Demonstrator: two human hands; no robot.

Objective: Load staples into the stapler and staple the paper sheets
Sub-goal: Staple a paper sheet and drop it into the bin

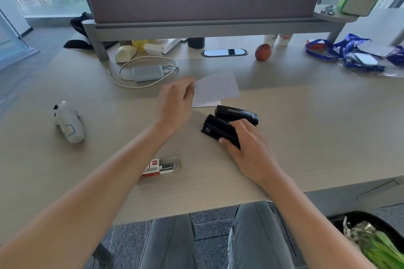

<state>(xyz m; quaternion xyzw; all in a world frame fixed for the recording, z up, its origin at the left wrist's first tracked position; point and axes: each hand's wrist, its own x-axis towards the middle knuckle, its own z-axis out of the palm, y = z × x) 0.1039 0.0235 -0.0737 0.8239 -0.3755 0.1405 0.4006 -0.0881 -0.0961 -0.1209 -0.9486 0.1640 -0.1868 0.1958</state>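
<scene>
The left hand reaches over the middle of the tabletop, its fingers pinching the left edge of the paper sheets, which look lifted and tilted, with their lower corner just above the far end of the stapler. The stapler is black and stands open in a V, its upper arm lying on the far side and its lower body on the near side. The right hand lies on the stapler's near right end, its fingers wrapped around the lower body. An open staple box, red and white with grey staples showing, rests near the tabletop's front edge, left of the stapler and under the left forearm. A white controller lies well to the left.
</scene>
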